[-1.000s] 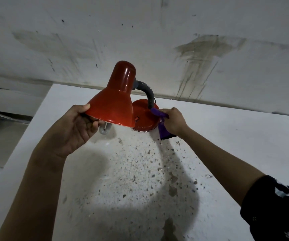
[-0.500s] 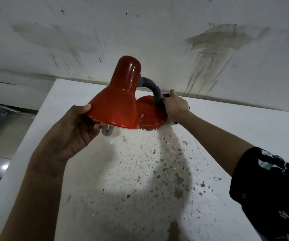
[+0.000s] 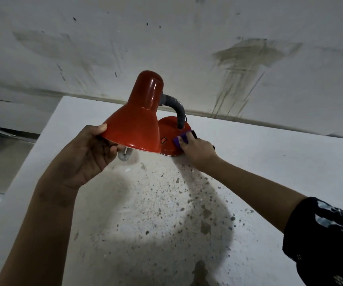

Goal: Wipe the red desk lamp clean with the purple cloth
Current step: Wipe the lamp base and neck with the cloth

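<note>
The glossy red metal desk lamp (image 3: 150,87) is held at the rim of its cone shade (image 3: 133,124) by the left hand (image 3: 88,155), thumb outside and fingers curled beneath. Just right of that grip, the small purple cloth (image 3: 182,139) is clutched in the curled fingers of the right hand (image 3: 197,150) and pressed onto the lamp's round red base (image 3: 168,129), below the bent grey neck (image 3: 178,110).
</note>
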